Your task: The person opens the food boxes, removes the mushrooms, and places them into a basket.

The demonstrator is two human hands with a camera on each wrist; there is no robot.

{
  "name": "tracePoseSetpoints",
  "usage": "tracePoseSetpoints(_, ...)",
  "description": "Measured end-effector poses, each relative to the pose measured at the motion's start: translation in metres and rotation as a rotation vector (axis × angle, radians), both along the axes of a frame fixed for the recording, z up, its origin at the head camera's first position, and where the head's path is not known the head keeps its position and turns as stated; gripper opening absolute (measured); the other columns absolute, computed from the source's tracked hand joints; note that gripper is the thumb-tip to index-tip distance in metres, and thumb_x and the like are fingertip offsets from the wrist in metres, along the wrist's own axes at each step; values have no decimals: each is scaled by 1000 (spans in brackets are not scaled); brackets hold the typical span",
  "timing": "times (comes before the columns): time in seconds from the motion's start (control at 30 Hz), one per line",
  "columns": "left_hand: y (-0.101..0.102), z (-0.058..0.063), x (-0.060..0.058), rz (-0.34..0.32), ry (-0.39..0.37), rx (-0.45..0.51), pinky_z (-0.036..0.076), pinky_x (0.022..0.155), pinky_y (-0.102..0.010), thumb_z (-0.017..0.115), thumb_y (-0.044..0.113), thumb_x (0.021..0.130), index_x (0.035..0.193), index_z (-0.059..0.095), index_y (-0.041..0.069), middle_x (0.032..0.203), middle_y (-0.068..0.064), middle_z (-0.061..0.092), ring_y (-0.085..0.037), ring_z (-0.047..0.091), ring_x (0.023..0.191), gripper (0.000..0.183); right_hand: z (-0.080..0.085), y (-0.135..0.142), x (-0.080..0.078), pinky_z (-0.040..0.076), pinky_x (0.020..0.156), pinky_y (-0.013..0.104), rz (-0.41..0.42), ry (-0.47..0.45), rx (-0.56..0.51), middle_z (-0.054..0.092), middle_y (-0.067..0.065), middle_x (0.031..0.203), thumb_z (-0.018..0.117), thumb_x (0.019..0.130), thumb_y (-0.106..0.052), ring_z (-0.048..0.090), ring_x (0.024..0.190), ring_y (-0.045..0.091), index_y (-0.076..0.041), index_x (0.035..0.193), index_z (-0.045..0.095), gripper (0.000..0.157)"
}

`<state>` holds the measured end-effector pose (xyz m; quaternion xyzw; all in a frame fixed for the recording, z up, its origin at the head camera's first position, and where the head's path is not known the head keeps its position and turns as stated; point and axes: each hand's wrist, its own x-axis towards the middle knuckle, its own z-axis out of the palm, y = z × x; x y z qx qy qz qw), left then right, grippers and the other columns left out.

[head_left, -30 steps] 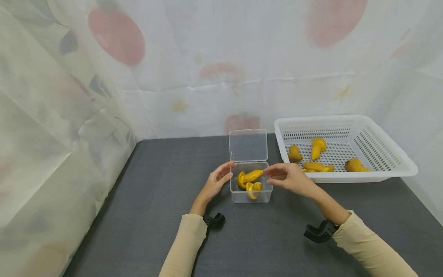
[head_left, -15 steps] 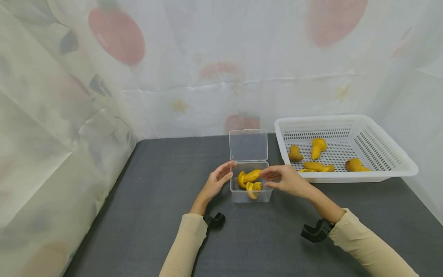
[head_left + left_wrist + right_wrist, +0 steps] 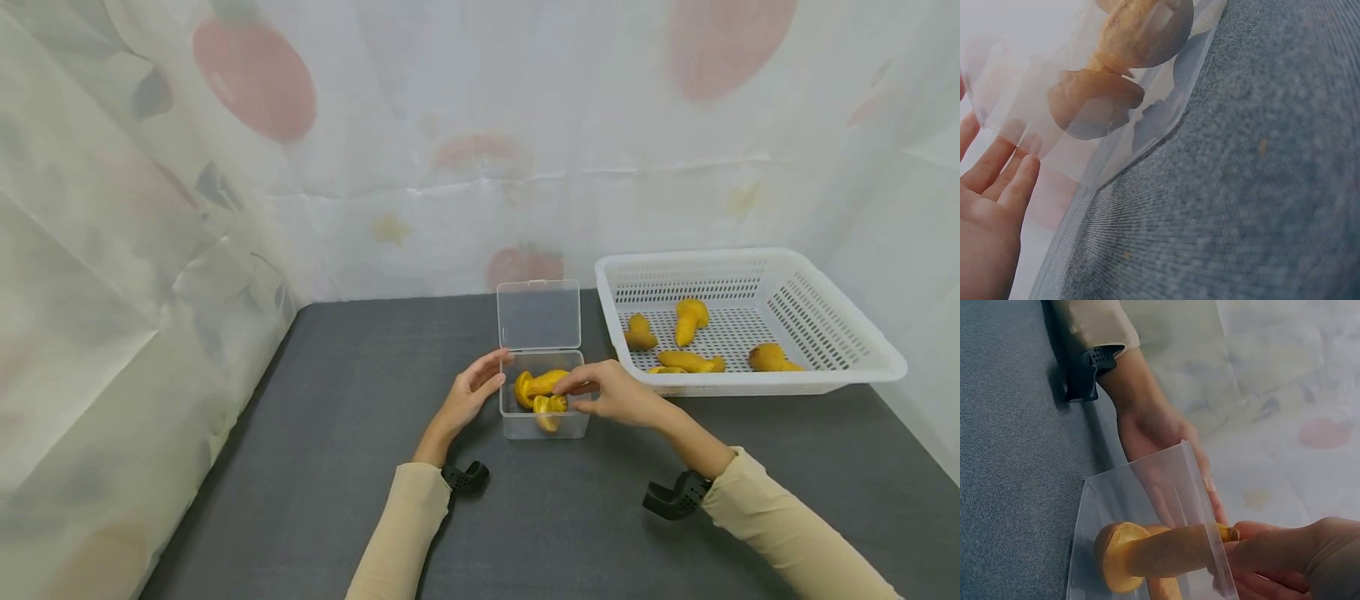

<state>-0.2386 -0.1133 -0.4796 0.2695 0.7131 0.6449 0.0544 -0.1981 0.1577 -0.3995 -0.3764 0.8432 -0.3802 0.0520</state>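
A clear plastic box [image 3: 510, 427] stands on the dark table with its hinged lid [image 3: 538, 315] raised at the back. Yellow-brown mushrooms lie inside: one mushroom [image 3: 523, 390] behind, with a smaller mushroom [image 3: 548, 422] in front. My left hand [image 3: 467, 398] is at the box's left side; in the left wrist view its straight fingers rest on the clear wall. My right hand [image 3: 618, 395] reaches over the right rim, fingers slightly bent, thumb apart. In the right wrist view its fingertips [image 3: 1249, 529] touch a stem end; the far fingers are partly hidden.
A white perforated basket [image 3: 750, 384] stands at the back right, close to the box. It holds several mushrooms, among them one mushroom [image 3: 690, 320] near its middle. Printed sheeting [image 3: 420, 233] hangs behind the table's back edge and along the sides.
My right hand has moved left and slightly down, over the box's right rim onto the mushrooms. The rear mushroom has shifted slightly. My left hand and the box look nearly unmoved.
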Motion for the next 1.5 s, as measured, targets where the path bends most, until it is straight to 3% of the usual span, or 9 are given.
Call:
tracePoseSetpoints(0.33,0,-1,0,-5,18,-7,41,103,-12,48,7,100,145,38,-1,144,-28,45,-42,40,138,46,-4,-5,-3,59,83,36,-28,21,36,72,19,107,68,81,9,70,99,34,2,105,71,26)
tracePoseSetpoints(0.83,-1,0,0,-5,3,-1,42,102,-11,49,10,100,145,39,0,145,-27,45,-42,40,138,47,-8,-7,-5,59,81,34,-42,72,70,74,14,102,72,82,0,70,92,27,-1,105,71,23)
tracePoseSetpoints(1.07,0,-1,0,-1,4,19,42,101,-10,51,16,100,145,39,0,144,-29,46,-43,40,138,49,-11,-7,-5,59,80,30,-55,47,4,71,15,103,68,86,-1,71,91,26,-1,105,68,19)
tracePoseSetpoints(1.33,0,0,0,0,19,24,42,101,-10,49,7,100,144,39,-2,143,-30,46,-44,41,136,46,-14,-8,-6,59,78,30,-107,66,-125,69,12,97,67,89,-8,71,94,29,-4,100,55,17)
tracePoseSetpoints(1.5,-1,-1,0,-5,19,7,42,102,-11,48,7,101,145,38,-2,144,-29,45,-43,41,137,46,-15,-8,-5,59,80,28,-137,56,-116,70,18,108,66,90,-9,70,95,28,-1,113,59,25)
